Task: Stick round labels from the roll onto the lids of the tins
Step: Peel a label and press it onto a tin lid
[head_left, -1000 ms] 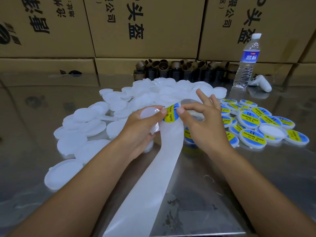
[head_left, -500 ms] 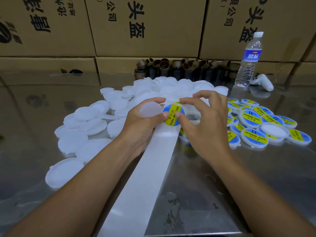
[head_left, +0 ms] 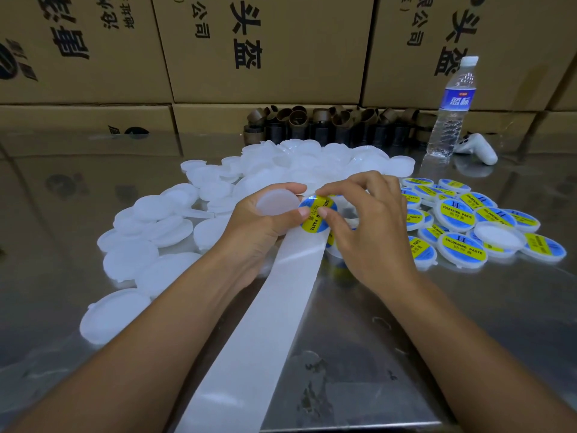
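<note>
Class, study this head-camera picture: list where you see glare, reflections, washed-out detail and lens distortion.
Head view: the wide lens bows the straight edges of the cardboard boxes; the shiny metal table mirrors the boxes; the pile of white lids is washed out, rims hard to tell apart; a bright glint crosses the top of the label pinched by the right hand.

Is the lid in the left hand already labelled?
No, the lid is bare white; the right hand pinches the label beside it.
</note>
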A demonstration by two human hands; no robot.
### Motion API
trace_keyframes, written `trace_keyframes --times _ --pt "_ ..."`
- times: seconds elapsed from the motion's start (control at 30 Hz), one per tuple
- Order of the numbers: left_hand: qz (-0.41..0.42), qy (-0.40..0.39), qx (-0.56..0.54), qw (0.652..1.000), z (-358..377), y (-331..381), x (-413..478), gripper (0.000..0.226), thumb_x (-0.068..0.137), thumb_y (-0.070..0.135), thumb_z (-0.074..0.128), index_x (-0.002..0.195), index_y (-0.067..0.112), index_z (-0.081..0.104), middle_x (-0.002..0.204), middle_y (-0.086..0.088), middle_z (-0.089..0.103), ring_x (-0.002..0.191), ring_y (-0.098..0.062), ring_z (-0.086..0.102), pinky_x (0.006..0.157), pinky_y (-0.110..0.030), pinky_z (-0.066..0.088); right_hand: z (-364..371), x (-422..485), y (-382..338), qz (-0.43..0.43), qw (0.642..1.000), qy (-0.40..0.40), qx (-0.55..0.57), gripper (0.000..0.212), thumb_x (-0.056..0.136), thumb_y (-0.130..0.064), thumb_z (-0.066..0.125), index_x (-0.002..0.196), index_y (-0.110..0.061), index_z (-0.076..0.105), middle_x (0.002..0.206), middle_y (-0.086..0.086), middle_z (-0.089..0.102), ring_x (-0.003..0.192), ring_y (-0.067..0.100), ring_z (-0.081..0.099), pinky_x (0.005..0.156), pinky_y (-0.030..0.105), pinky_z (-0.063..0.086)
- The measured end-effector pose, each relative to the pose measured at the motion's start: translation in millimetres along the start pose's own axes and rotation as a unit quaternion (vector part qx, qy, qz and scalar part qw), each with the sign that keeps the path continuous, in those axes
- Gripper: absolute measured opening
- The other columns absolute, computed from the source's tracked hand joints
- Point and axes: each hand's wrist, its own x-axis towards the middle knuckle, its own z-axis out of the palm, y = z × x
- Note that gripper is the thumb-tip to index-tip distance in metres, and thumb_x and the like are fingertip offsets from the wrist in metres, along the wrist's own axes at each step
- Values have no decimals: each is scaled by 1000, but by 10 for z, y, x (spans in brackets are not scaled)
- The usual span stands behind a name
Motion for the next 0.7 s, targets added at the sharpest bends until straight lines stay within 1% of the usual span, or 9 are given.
trace_keyframes --times 0.1,0.2,0.3,0.37,0.43,0.5,0.57,0.67,0.7 --pt "-14 -5 -13 1000 2 12 4 14 60 23 76 73 27 76 82 -8 72 71 -22 70 60 -27 56 -9 6 -7 -5 1000 9 10 18 81 -15 70 98 -20 70 97 2 55 98 13 40 84 31 29" --pt "-24 0 -2 1000 -12 10 20 12 63 31 74 74 28 76 81 -5 73 73 -20 70 65 -29 58 -9 2 -17 -16 999 12 25 12 79 -10 71 89 -17 70 94 2 54 92 9 37 83 33 34" --pt "-29 10 4 1000 -10 -3 27 6 76 18 74 78 24 74 75 -2 72 69 -16 69 62 -27 57 -7 -3 -28 -23 999 -4 39 12 75 -7 72 83 -16 69 95 -3 48 94 8 36 83 37 38" --pt "-30 20 6 999 -14 -23 38 14 82 9 70 79 22 73 71 0 71 66 -14 69 60 -25 55 -7 -6 -39 -27 999 -13 43 10 74 -9 73 81 -15 69 96 -6 45 96 12 39 84 37 39" --pt "-34 24 -2 999 -12 -24 38 19 82 7 70 73 22 74 70 -1 70 67 -15 68 60 -26 56 -8 -10 -56 -31 998 -22 45 7 75 -15 74 78 -14 68 99 -7 46 98 13 41 86 34 36" --pt "-40 32 -9 999 -19 -32 45 19 82 6 70 73 22 73 74 -3 70 72 -17 69 63 -30 58 -3 -14 -86 -30 998 -21 48 17 77 -28 70 70 -14 65 101 -4 51 99 11 41 86 30 31" --pt "-47 36 -9 998 -29 -30 47 16 83 6 70 79 22 72 82 -6 70 78 -21 68 71 -35 59 -7 -10 -118 -11 997 -20 74 29 82 -36 62 60 -17 58 102 -5 53 101 9 40 88 30 30" --pt "-54 36 9 998 -25 -26 42 13 85 9 69 96 15 68 88 -10 73 76 -23 70 65 -32 56 -28 10 -147 48 990 -43 127 38 86 -43 48 53 -25 49 102 -13 52 104 6 39 93 29 31" --pt "-54 43 16 997 -21 -30 40 13 85 9 69 97 15 68 85 -8 74 73 -20 71 61 -29 56 -36 16 -160 67 986 -44 147 40 87 -44 45 51 -28 47 100 -14 53 105 6 39 93 27 32"
